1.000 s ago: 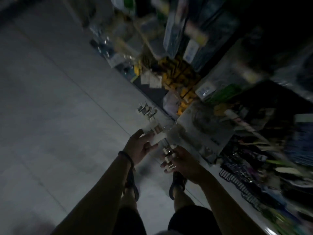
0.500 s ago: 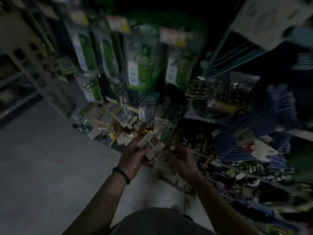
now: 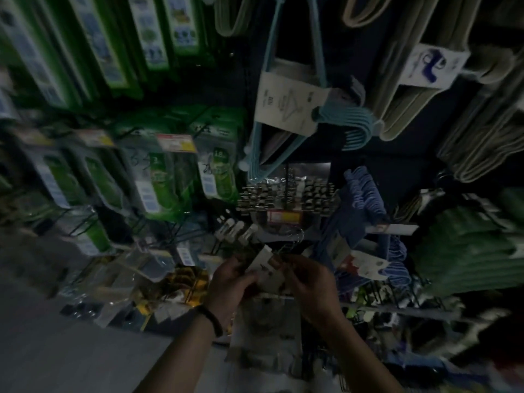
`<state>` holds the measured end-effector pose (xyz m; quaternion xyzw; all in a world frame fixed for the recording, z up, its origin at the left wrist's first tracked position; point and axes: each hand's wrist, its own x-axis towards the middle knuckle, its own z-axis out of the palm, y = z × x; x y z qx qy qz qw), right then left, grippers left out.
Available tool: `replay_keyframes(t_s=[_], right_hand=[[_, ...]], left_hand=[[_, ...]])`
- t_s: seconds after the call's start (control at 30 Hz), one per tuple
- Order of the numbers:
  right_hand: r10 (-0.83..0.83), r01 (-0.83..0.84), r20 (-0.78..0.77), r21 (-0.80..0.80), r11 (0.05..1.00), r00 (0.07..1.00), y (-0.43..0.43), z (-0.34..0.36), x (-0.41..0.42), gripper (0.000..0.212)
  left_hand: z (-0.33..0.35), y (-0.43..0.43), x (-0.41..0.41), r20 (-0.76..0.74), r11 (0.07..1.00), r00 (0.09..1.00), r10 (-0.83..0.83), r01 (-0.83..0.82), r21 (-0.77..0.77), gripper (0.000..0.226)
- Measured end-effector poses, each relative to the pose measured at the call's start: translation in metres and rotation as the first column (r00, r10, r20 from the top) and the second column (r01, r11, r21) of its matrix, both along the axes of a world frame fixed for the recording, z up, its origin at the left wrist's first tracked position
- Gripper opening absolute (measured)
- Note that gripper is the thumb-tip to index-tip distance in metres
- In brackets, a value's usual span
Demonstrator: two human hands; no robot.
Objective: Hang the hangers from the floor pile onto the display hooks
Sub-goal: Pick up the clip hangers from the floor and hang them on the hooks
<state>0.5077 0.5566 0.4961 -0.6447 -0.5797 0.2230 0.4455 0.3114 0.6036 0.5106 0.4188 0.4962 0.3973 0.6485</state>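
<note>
In the dim aisle, the person's left hand was curled round the clip-hanger bundle, and the right hand pinched the bundle's white card from the three o'clock side, so both hands were closed on it at low centre of view. At twelve o'clock from the hands hung a row of metal-clip hangers above a price tag, with green packets at ten o'clock and blue hangers at two o'clock.
</note>
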Motion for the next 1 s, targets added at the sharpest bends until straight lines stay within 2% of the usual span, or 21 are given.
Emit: replay_keyframes(t_s=[0.03, 0.1, 0.17, 0.2, 0.27, 0.33, 0.4, 0.47, 0.6, 0.7, 0.83, 0.93, 1.0], right_hand=[[-0.009, 0.008, 0.071, 0.010, 1.000, 0.997, -0.001, -0.002, 0.012, 0.029], [-0.049, 0.041, 0.198, 0.044, 0.998, 0.979, -0.003, -0.004, 0.035, 0.031], [-0.067, 0.051, 0.288, 0.062, 0.997, 0.955, -0.004, -0.008, 0.054, 0.030], [-0.063, 0.048, 0.316, 0.055, 0.997, 0.947, -0.004, -0.009, 0.063, 0.030], [-0.047, 0.035, 0.359, 0.039, 0.999, 0.932, -0.004, -0.010, 0.075, 0.028], [-0.020, 0.011, 0.397, 0.025, 1.000, 0.917, -0.003, -0.008, 0.084, 0.028], [0.016, -0.028, 0.473, 0.019, 0.999, 0.881, 0.000, -0.005, 0.090, 0.027], [0.042, -0.068, 0.528, 0.029, 0.997, 0.848, 0.004, -0.002, 0.094, 0.025], [0.065, -0.135, 0.611, 0.068, 0.989, 0.789, 0.015, 0.006, 0.101, 0.027], [0.087, -0.201, 0.661, 0.099, 0.975, 0.746, 0.027, 0.011, 0.101, 0.030], [0.112, -0.276, 0.734, 0.107, 0.955, 0.670, 0.051, 0.014, 0.100, 0.035], [0.105, -0.312, 0.819, 0.094, 0.945, 0.565, 0.073, 0.010, 0.098, 0.033], [0.086, -0.326, 0.843, 0.110, 0.939, 0.532, 0.087, 0.009, 0.096, 0.034]], left_hand=[[0.001, 0.006, -0.001, -0.006, 0.998, 0.998, 0.057, -0.057, -0.011, 0.025], [0.006, 0.019, -0.005, -0.019, 0.955, 0.955, 0.296, -0.296, 0.013, 0.009], [0.010, 0.036, -0.009, -0.141, 0.849, 0.846, 0.515, -0.480, 0.221, 0.020], [0.017, 0.041, -0.007, -0.214, 0.792, 0.784, 0.582, -0.486, 0.370, 0.021], [0.038, 0.050, 0.004, -0.288, 0.712, 0.739, 0.609, -0.351, 0.608, 0.018], [0.054, 0.061, 0.020, -0.380, 0.702, 0.782, 0.494, -0.100, 0.705, 0.016], [0.066, 0.069, 0.037, -0.541, 0.794, 0.795, 0.275, 0.129, 0.595, 0.029], [0.072, 0.076, 0.049, -0.625, 0.856, 0.772, 0.119, 0.239, 0.458, 0.043], [0.076, 0.074, 0.054, -0.640, 0.798, 0.768, -0.037, 0.408, 0.444, 0.048], [0.078, 0.071, 0.052, -0.676, 0.746, 0.736, 0.040, 0.429, 0.510, 0.053], [0.092, 0.079, 0.055, -0.687, 0.667, 0.685, 0.242, 0.397, 0.630, 0.012], [0.104, 0.087, 0.055, -0.721, 0.629, 0.612, 0.325, 0.429, 0.648, 0.016], [0.110, 0.092, 0.054, -0.753, 0.618, 0.567, 0.335, 0.471, 0.629, 0.018]])
